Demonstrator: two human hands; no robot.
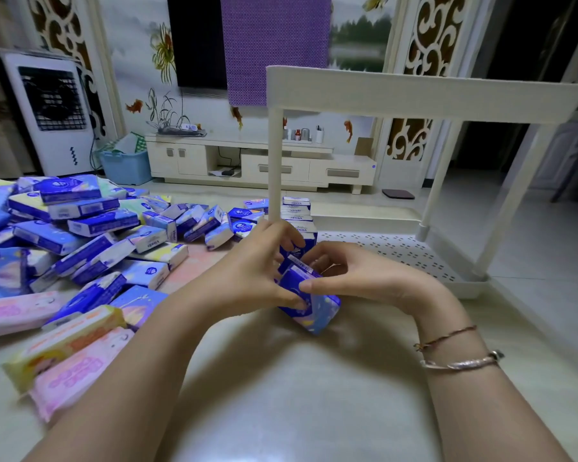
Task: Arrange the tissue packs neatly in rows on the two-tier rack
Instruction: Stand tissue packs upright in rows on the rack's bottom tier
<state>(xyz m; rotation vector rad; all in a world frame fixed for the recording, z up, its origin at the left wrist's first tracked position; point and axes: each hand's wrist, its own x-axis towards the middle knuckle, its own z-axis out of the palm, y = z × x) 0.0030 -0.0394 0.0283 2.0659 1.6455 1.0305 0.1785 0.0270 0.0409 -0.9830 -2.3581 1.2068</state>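
A white two-tier rack (427, 95) stands on the floor at the right, its perforated lower tier (397, 251) mostly bare. Several blue tissue packs (296, 211) stand in a row along that tier's left end, behind the front-left post. My left hand (251, 268) and my right hand (357, 275) both hold one blue tissue pack (317, 308) just in front of the rack's near-left corner, thumbs pinching its top. A second blue pack (297, 248) shows between my fingers right behind it. The top tier's surface is hidden from this angle.
A big loose pile of blue tissue packs (80, 228) covers the floor at the left, with pink and yellow packs (67, 355) nearest me. A white TV cabinet (264, 161), a blue basket (126, 166) and an air cooler (50, 111) stand by the far wall.
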